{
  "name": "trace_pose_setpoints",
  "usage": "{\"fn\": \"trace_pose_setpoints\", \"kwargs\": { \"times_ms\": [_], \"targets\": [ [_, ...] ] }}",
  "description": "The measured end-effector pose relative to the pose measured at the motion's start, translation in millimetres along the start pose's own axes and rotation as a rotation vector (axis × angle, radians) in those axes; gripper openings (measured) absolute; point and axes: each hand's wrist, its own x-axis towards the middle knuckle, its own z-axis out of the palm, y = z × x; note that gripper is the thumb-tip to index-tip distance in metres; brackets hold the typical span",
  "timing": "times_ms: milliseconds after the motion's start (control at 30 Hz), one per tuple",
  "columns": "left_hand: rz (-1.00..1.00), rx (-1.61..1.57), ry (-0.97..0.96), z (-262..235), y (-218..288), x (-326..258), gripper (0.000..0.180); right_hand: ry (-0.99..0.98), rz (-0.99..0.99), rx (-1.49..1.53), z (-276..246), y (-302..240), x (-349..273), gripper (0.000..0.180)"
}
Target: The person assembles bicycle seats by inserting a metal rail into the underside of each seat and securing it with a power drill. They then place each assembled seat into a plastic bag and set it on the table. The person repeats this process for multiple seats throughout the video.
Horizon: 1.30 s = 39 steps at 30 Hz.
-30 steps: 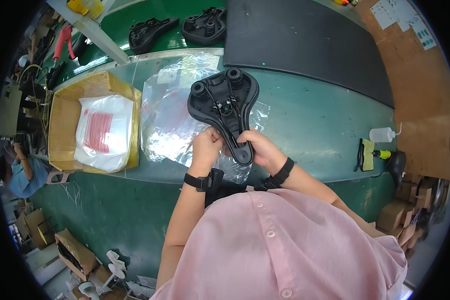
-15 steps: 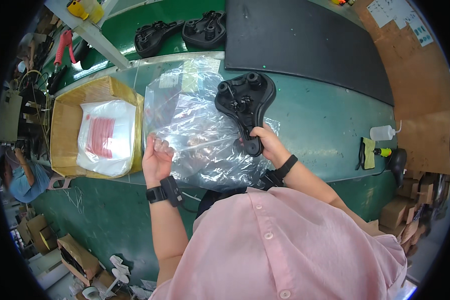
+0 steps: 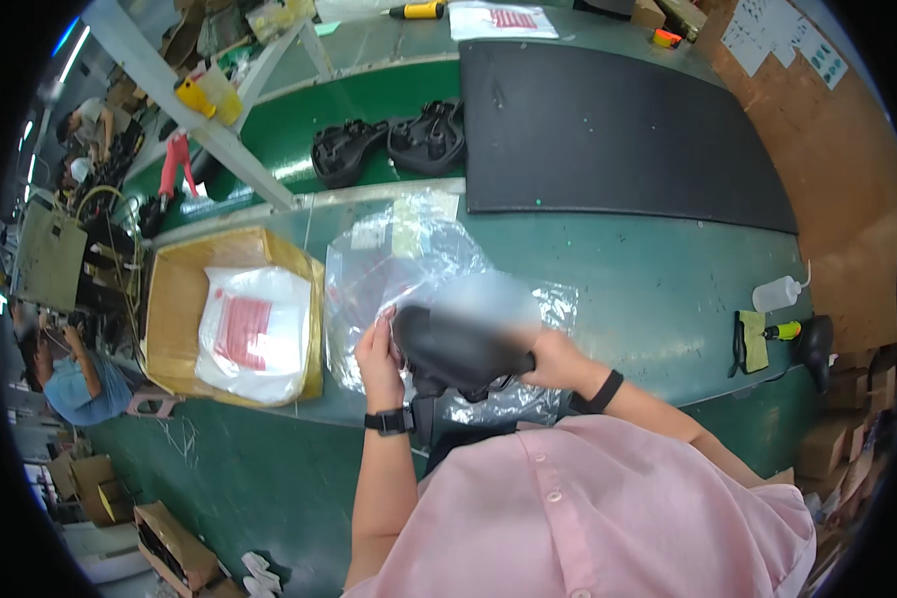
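A black bicycle saddle (image 3: 448,349), its smooth top face showing, is tilted in front of me above a clear plastic bag (image 3: 384,264). My right hand (image 3: 560,361) is closed around its narrow right end. At the wide left end, my left hand (image 3: 379,357) presses its fingers against the saddle's edge; whether bag film is also caught between them is hard to see. Part of the saddle is smeared. The crumpled bag lies on the green table, partly covered by the saddle.
A yellow-taped carton (image 3: 314,319) holding white bags with red print (image 3: 249,334) stands to the left. Beyond are two more saddles (image 3: 424,138) and a large black mat (image 3: 628,130). A white squeeze bottle (image 3: 775,293) and yellow-handled tool (image 3: 782,331) sit right.
The saddle has turned from its underside to its smooth top and come closer to me. My left hand has moved from the bag to the saddle's edge. The view has tilted up.
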Motion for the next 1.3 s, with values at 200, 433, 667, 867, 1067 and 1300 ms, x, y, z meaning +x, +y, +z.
{"fn": "trace_pose_setpoints", "kwargs": {
  "times_ms": [200,433,667,867,1067,1300],
  "targets": [
    [0.656,0.830,-0.592,32,54,-60,0.021,-0.178,0.450,0.210,25,11,6,0.057],
    [0.495,0.626,-1.115,76,43,-91,0.025,0.185,0.750,1.404,18,20,6,0.060],
    [0.814,0.555,-1.156,193,58,-53,0.039,0.419,0.733,0.733,-21,65,48,0.044],
    [0.012,0.246,-0.323,148,12,171,0.035,1.019,0.527,1.068,-192,137,93,0.018],
    [-0.255,0.052,0.082,144,-49,362,0.055,0.637,0.441,0.813,-150,200,144,0.041],
    [0.028,0.291,0.234,153,-72,362,0.042,0.220,0.440,0.296,-41,206,137,0.038]
  ]
}}
